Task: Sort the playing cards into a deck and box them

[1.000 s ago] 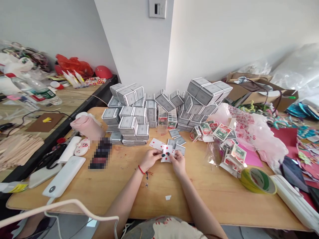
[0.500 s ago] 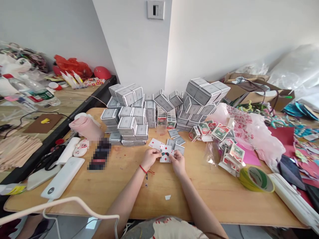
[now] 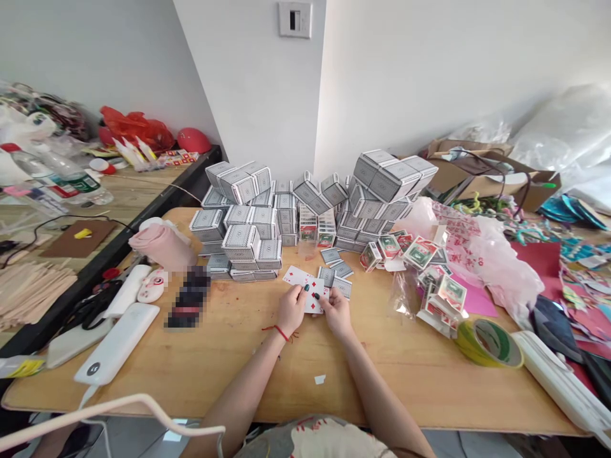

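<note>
Both hands hold playing cards over the middle of the wooden table. My left hand (image 3: 290, 308) is closed on the left edge of a three of diamonds (image 3: 313, 294), its thumb on the card's face. My right hand (image 3: 338, 312) pinches the right side, where the corner of another red card shows behind the three. Just beyond my left hand lies a face-up two of diamonds (image 3: 294, 274). Several grey-backed cards (image 3: 335, 278) lie loosely past my right hand. Stacks of grey-backed card decks (image 3: 242, 243) rise behind them.
Opened card boxes (image 3: 449, 296) and a yellow tape roll (image 3: 489, 343) lie to the right. A white power bank (image 3: 117, 343) and a rolled pink cloth (image 3: 162, 245) are on the left. A white cable (image 3: 143, 402) crosses the front left.
My left hand has shifted along the three of diamonds, its thumb now higher on the card. The view has moved slightly. Both hands still hold the cards.
</note>
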Tool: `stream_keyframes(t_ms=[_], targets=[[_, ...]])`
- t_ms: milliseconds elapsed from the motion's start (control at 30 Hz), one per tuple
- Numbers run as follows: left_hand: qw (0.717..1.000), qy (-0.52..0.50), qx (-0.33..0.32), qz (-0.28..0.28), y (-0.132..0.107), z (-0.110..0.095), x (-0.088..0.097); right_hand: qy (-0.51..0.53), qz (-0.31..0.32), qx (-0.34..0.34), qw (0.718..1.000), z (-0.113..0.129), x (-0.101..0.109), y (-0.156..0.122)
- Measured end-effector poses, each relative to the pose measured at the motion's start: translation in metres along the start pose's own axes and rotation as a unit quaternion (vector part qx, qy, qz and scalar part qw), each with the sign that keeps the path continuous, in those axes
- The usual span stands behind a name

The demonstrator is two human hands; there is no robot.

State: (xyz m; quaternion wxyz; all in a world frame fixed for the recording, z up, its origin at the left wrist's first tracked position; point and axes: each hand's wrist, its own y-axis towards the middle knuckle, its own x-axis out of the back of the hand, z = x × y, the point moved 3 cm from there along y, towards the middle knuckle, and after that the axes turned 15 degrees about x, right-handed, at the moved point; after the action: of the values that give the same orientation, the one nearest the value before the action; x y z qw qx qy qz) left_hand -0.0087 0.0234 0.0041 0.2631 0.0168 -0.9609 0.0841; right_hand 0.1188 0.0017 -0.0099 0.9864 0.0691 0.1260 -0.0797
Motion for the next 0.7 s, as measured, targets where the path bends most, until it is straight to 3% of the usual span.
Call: stream_keyframes(t_ms=[167, 367, 700], targets=[[0.998, 0.051, -0.025, -0.014, -0.0006, -0.0014, -0.0004, 0.009, 0.020, 0.006, 1.000, 0.0017, -0.0020, -0.0002], [0.999, 0.033, -0.010, 0.002, -0.0027, -0.0043, 0.0011, 0.022, 0.041, -0.007, 0.999, 0.0012, -0.0001, 0.0005], [0.992, -0.036, -0.046, 0.111, -0.0083, -0.0087, 0.0086, -0.002, 0.012, 0.017, 1.000, -0.0029, 0.0070, 0.0004]])
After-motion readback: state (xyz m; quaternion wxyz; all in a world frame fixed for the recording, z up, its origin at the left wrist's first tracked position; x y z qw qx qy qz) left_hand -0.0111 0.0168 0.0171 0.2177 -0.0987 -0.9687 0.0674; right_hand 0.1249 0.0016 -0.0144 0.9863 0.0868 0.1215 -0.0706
